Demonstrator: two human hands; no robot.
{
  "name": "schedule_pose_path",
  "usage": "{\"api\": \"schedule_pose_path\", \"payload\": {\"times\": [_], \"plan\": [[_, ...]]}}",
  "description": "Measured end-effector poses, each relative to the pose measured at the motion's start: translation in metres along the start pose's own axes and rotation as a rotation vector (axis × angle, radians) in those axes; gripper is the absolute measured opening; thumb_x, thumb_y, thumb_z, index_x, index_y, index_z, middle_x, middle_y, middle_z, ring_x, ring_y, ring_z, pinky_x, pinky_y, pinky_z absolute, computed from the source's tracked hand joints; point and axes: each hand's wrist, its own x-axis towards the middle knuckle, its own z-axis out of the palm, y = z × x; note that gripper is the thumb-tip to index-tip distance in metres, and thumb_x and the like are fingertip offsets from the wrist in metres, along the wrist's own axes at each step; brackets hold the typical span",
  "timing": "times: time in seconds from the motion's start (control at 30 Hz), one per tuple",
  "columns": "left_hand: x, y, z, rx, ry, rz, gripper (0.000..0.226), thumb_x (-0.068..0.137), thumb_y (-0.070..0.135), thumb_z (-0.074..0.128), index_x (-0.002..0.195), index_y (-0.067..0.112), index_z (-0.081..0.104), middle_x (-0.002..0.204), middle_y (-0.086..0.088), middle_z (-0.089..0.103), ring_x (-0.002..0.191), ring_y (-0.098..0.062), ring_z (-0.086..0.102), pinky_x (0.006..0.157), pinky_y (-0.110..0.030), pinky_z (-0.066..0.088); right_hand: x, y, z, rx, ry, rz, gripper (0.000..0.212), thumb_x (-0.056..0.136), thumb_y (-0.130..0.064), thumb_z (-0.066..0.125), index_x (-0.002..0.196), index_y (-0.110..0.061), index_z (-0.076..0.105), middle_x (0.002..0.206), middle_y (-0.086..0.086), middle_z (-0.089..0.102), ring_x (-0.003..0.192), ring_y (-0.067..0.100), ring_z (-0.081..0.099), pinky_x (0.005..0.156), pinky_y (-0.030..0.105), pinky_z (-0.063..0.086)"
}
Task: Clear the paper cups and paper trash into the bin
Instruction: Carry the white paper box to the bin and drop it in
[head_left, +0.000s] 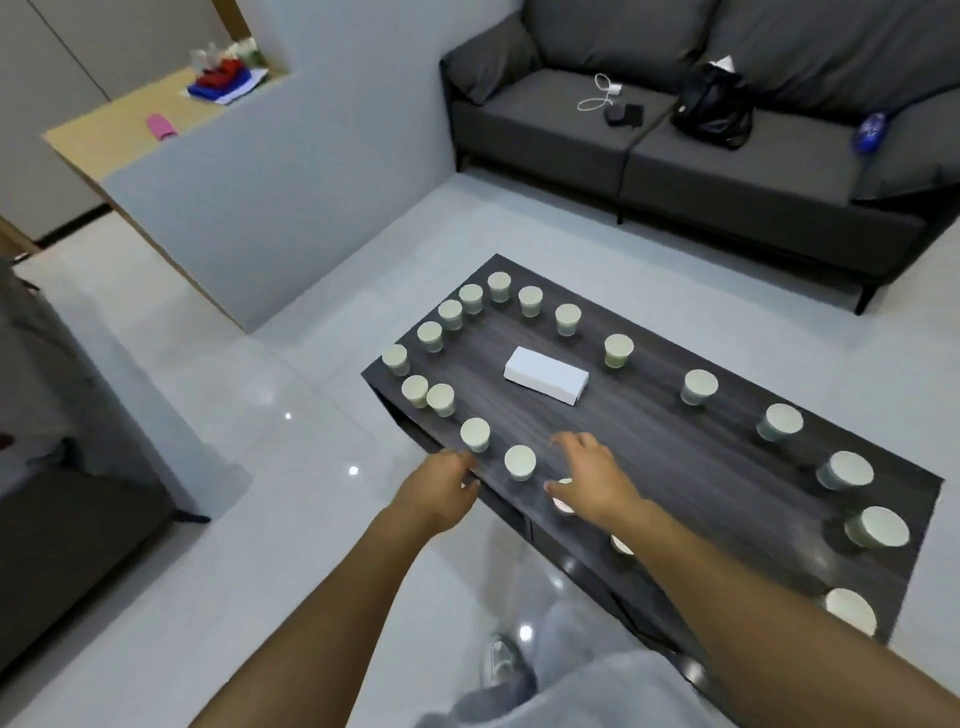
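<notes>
Several pale green paper cups stand upside down around the rim of a dark wooden coffee table (675, 447). A white paper box (546, 382) lies near the table's middle. My left hand (441, 488) hovers at the table's near-left edge, fingers loosely curled, close to one cup (475, 434) and holding nothing. My right hand (592, 478) reaches over the near edge with fingers spread, just above a cup (563, 499) that it partly hides. Another cup (520, 462) stands between the two hands. No bin is in view.
A dark grey sofa (727, 156) stands behind the table with a black bag (711, 106), a charger cable and a blue bottle on it. A grey half wall (234, 208) rises at the left. Glossy pale floor surrounds the table. My legs are at the bottom.
</notes>
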Motion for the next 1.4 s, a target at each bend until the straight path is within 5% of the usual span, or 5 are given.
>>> {"api": "schedule_pose_path", "payload": {"times": [0.47,0.63,0.77,1.1,1.4], "plan": [[0.249,-0.010,-0.051,0.121,-0.291,0.086,0.029,0.093,0.021,0.050,0.119,0.011,0.056,0.122,-0.008,0.059,0.109,-0.027,0.057,0.088,-0.031,0.047,0.205,0.015,-0.021,0.227,0.008,0.355,0.066,0.083,-0.027,0.071,0.139,-0.018,0.038,0.137,0.009,0.041,0.126,0.029,0.042,0.101,0.039,0.042],[0.336,-0.006,-0.039,0.098,-0.362,0.082,0.038,0.093,0.023,0.050,0.131,0.016,0.051,0.132,-0.008,0.053,0.114,-0.028,0.054,0.093,-0.031,0.044,0.271,0.037,-0.020,0.236,-0.015,0.425,0.062,0.085,-0.025,0.069,0.138,-0.020,0.037,0.138,0.007,0.039,0.128,0.027,0.039,0.100,0.041,0.043],[0.400,-0.013,-0.011,0.153,-0.409,0.116,0.032,0.092,0.020,0.049,0.122,0.008,0.054,0.128,-0.014,0.054,0.114,-0.031,0.052,0.092,-0.033,0.044,0.316,0.061,-0.002,0.263,-0.029,0.471,0.064,0.085,-0.023,0.070,0.139,-0.019,0.037,0.139,0.008,0.039,0.128,0.028,0.040,0.103,0.041,0.042],[0.534,-0.053,0.075,0.040,-0.313,0.160,0.048,0.086,0.010,0.060,0.133,0.013,0.049,0.137,-0.009,0.049,0.121,-0.026,0.049,0.101,-0.033,0.041,0.425,0.129,0.053,0.199,0.012,0.463,0.066,0.085,-0.020,0.067,0.143,-0.020,0.035,0.149,0.003,0.031,0.132,0.025,0.031,0.105,0.036,0.035],[0.601,-0.068,0.132,0.322,-0.390,0.420,0.078,0.082,0.023,0.069,0.147,0.019,0.026,0.150,-0.006,0.028,0.137,-0.027,0.025,0.112,-0.040,0.029,0.471,0.168,0.080,0.064,-0.026,0.357,0.079,0.078,-0.031,0.069,0.145,-0.020,0.030,0.147,0.001,0.031,0.134,0.021,0.026,0.112,0.038,0.027]]}}
